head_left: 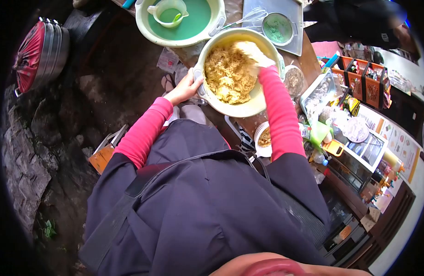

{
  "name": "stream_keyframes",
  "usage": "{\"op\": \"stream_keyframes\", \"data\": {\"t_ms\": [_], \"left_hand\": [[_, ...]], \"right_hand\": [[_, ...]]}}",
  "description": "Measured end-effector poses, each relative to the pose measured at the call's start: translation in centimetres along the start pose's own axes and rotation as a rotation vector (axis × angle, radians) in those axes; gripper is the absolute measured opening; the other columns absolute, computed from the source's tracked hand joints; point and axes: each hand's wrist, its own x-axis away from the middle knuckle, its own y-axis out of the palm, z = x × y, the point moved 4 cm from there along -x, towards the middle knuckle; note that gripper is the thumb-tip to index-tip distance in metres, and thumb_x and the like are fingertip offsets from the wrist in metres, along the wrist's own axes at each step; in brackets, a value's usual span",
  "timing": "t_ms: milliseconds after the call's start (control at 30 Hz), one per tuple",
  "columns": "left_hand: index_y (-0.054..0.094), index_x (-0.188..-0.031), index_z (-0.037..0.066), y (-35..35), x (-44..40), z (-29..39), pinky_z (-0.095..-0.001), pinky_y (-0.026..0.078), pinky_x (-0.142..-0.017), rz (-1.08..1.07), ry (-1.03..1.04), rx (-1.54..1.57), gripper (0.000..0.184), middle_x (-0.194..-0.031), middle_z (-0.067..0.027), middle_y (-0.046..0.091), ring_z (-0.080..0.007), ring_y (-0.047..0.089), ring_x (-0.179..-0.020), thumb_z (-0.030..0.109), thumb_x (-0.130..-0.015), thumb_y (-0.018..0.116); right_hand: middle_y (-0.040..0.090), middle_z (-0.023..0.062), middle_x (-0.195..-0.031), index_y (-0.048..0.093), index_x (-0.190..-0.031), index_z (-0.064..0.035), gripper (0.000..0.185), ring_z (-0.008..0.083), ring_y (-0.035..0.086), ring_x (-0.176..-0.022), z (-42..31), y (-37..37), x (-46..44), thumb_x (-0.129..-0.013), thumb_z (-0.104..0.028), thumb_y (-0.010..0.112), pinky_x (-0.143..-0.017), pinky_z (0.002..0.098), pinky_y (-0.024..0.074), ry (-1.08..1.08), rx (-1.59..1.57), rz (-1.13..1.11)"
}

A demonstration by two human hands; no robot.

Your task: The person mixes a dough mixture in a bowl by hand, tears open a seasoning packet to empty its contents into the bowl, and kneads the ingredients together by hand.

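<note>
A pale yellow basin [239, 110] holds a shaggy yellow mixture [228, 73] that looks shredded and moist. My left hand [188, 87] is closed on the basin's left handle, thumb over the top. Inside the basin, at its upper right, my right hand [255, 54] touches the mixture; it looks whitish, perhaps gloved. Motion smears its fingers, so whether they grip anything is hidden. Behind stands a second basin [140, 20] of green liquid, with a small pouring cup [165, 10] in it.
A whisk [254, 15] and a strainer [278, 30] with green residue lie on a metal tray [294, 46]. To the right sit a ribbed tub [262, 138], a clear container [322, 89] and orange crates [359, 83]. A steamer pot [55, 48] stands far left. A dark-clothed person [359, 23] is at upper right.
</note>
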Motion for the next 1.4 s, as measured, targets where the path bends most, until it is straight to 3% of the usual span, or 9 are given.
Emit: {"op": "stream_keyframes", "data": {"t_ms": [300, 367, 433, 500, 633, 833, 1100, 1167, 1400], "left_hand": [[0.036, -0.12, -0.001, -0.1, -0.2, -1.4, -0.0325, 0.041, -0.087, 0.014, 0.057, 0.015, 0.039, -0.109, -0.0168, 0.054, -0.0197, 0.051, -0.1, 0.024, -0.092, 0.048], [0.037, -0.12, 0.001, -0.2, 0.0, -0.6, -0.031, 0.043, -0.081, -0.024, -0.062, 0.064, 0.038, -0.108, -0.0145, 0.054, -0.0173, 0.051, -0.095, 0.025, -0.092, 0.048], [0.036, -0.122, 0.002, -0.3, 0.2, 0.0, -0.03, 0.044, -0.08, -0.074, -0.189, 0.067, 0.039, -0.109, -0.0134, 0.054, -0.0162, 0.05, -0.095, 0.025, -0.093, 0.048], [0.036, -0.123, 0.001, -0.2, 0.0, -1.4, -0.0291, 0.045, -0.073, -0.051, -0.084, 0.101, 0.04, -0.106, -0.0125, 0.055, -0.0147, 0.051, -0.087, 0.025, -0.093, 0.048], [0.035, -0.122, 0.0, -0.3, -0.5, -1.3, -0.0263, 0.043, -0.059, 0.065, 0.248, -0.103, 0.041, -0.099, -0.0099, 0.055, -0.011, 0.049, -0.07, 0.025, -0.093, 0.048], [0.036, -0.117, 0.0, -0.3, 0.2, -0.1, -0.0314, 0.046, -0.073, -0.065, -0.121, -0.021, 0.036, -0.102, -0.0136, 0.055, -0.0171, 0.054, -0.085, 0.024, -0.093, 0.047], [0.035, -0.119, 0.001, -0.1, 0.0, -0.3, -0.0317, 0.045, -0.077, -0.002, 0.054, -0.003, 0.037, -0.108, -0.0146, 0.053, -0.0171, 0.051, -0.094, 0.024, -0.093, 0.046], [0.034, -0.121, 0.001, -0.2, 0.1, -0.2, -0.0331, 0.043, -0.085, -0.041, -0.034, 0.013, 0.039, -0.111, -0.0156, 0.052, -0.0182, 0.05, -0.101, 0.024, -0.093, 0.047], [0.036, -0.121, 0.0, -0.4, 0.2, 0.2, -0.0297, 0.046, -0.072, -0.018, 0.048, -0.099, 0.038, -0.106, -0.013, 0.054, -0.0149, 0.051, -0.088, 0.022, -0.093, 0.047]], "right_hand": [[0.061, 0.0147, -0.104, 0.063, -0.099, -0.0118, 0.028, 0.0303, 0.056, -0.099, -4.1, 7.9, 1.7, -0.081, -0.029, 0.05, -0.086, 0.0399, 0.0419, -0.22, 0.068, -0.339], [0.061, 0.0159, -0.101, 0.062, -0.093, -0.0073, 0.024, 0.0315, 0.055, -0.097, -2.6, 8.2, 5.8, -0.081, -0.023, 0.05, -0.086, 0.0387, 0.0421, -0.203, 0.186, -0.062], [0.061, 0.0176, -0.099, 0.061, -0.094, -0.0022, 0.023, 0.0322, 0.054, -0.097, -2.0, 9.2, 8.4, -0.081, -0.018, 0.052, -0.088, 0.0383, 0.0412, -0.525, 0.829, 0.022], [0.059, 0.0138, -0.104, 0.059, -0.105, -0.0037, 0.027, 0.0267, 0.052, -0.103, 0.5, 7.9, 10.0, -0.087, -0.021, 0.049, -0.091, 0.0386, 0.0388, -0.348, -0.11, 0.236], [0.059, 0.0129, -0.109, 0.061, -0.106, -0.0049, 0.027, 0.0264, 0.052, -0.102, -0.3, 4.3, 11.5, -0.083, -0.017, 0.054, -0.091, 0.0358, 0.04, 0.096, -0.121, 0.212], [0.056, 0.0138, -0.117, 0.059, -0.111, -0.0044, 0.032, 0.0266, 0.052, -0.108, 4.9, 6.0, 7.1, -0.084, -0.02, 0.054, -0.094, 0.036, 0.0396, -0.037, 0.366, 0.005], [0.056, 0.0151, -0.115, 0.059, -0.111, -0.007, 0.031, 0.0265, 0.05, -0.111, -0.3, 3.0, 8.3, -0.082, -0.016, 0.052, -0.096, 0.0371, 0.0383, -0.291, -0.324, 0.28], [0.06, 0.0146, -0.107, 0.059, -0.111, -0.0047, 0.035, 0.0287, 0.056, -0.098, -3.5, 6.7, 6.0, -0.08, -0.018, 0.052, -0.088, 0.0384, 0.0427, -0.539, 0.398, 0.525], [0.06, 0.0167, -0.097, 0.061, -0.098, -0.0052, 0.025, 0.029, 0.057, -0.093, -4.1, 12.6, 4.9, -0.082, -0.016, 0.046, -0.081, 0.0379, 0.0439, -0.189, 0.648, 0.018]]}}
